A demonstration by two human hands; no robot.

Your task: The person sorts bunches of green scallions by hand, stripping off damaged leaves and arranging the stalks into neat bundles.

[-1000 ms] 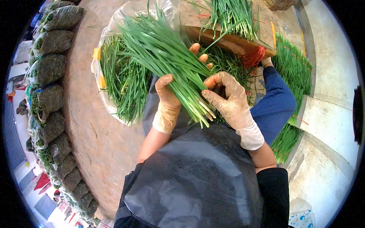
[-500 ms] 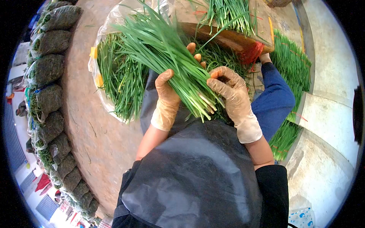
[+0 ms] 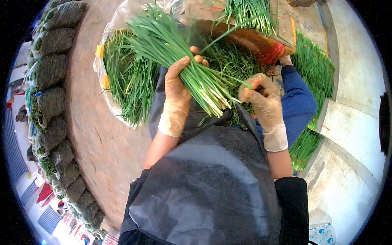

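Observation:
A thick bunch of garlic chives (image 3: 175, 55) slants across my left hand (image 3: 178, 87), its leafy tips up and left, its pale stem ends down and right. The gloved thumb and fingers are wrapped round the middle of the bunch. To the right of the stem ends, my right hand (image 3: 265, 98), also gloved, is closed in a pinch on a single chive leaf (image 3: 237, 80). That leaf stretches from the bunch to the fingertips. Loose chive leaves (image 3: 232, 61) lie in a heap behind the hands. A black apron (image 3: 204, 183) covers my lap.
A clear plastic bag (image 3: 111, 96) of loose chives stands at left. Trimmed chives (image 3: 249, 14) lie on a low wooden stand (image 3: 281, 36) with red ties (image 3: 271, 54) at its edge. Tied bundles (image 3: 312, 73) line the right side. Filled dark sacks (image 3: 52, 73) form a row at far left.
My right hand has moved right and away from the bunch, drawing a leaf outward. My left hand and the bunch have shifted slightly up and left.

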